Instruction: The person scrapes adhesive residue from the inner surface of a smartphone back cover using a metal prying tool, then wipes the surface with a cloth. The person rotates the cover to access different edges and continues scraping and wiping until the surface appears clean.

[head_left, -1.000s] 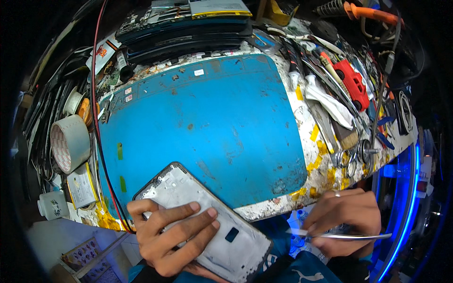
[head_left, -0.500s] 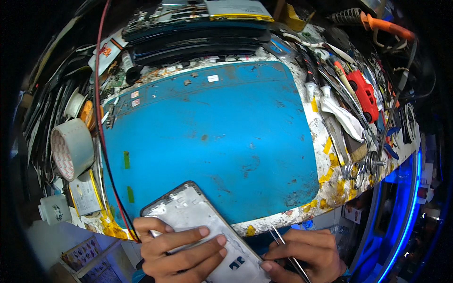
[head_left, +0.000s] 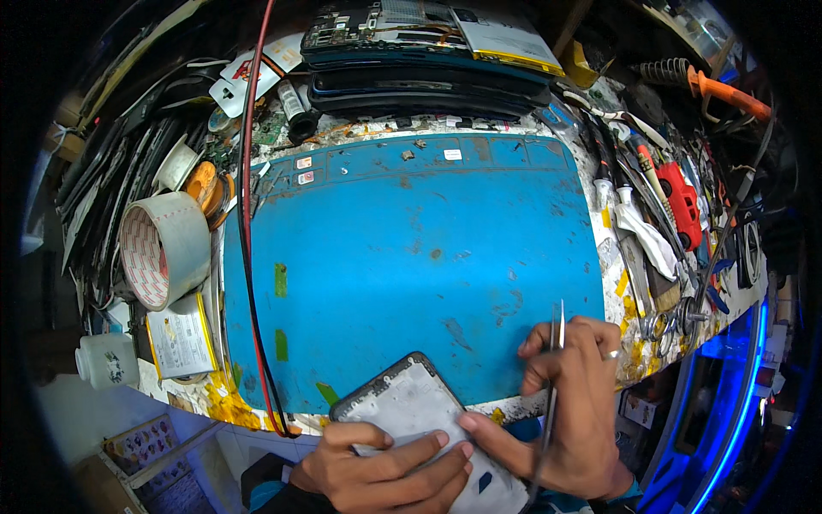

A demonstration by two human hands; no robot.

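My left hand (head_left: 385, 475) grips a grey metal phone frame (head_left: 409, 396) with a dark rim, its fingers spread across the flat face. The frame tilts over the near edge of the blue work mat (head_left: 385, 291), and its lower end runs out of view. In my right hand (head_left: 582, 411), tweezers (head_left: 550, 411) stand upright with their tips pointing away from me. That hand's thumb reaches over to the frame's right edge, while its other fingers curl near the tweezers.
A wide tape roll (head_left: 167, 250) and a flat battery (head_left: 180, 337) lie left of the mat. Red and black cables (head_left: 248, 206) cross its left side. Stacked phone parts (head_left: 428, 90) stand behind. Tools and a red toy car (head_left: 681, 206) crowd the right.
My right hand has risen and turned, swinging the tweezers upright, with its thumb now at the frame's upper right edge. The whole view has shifted, and the left hand still holds the frame.
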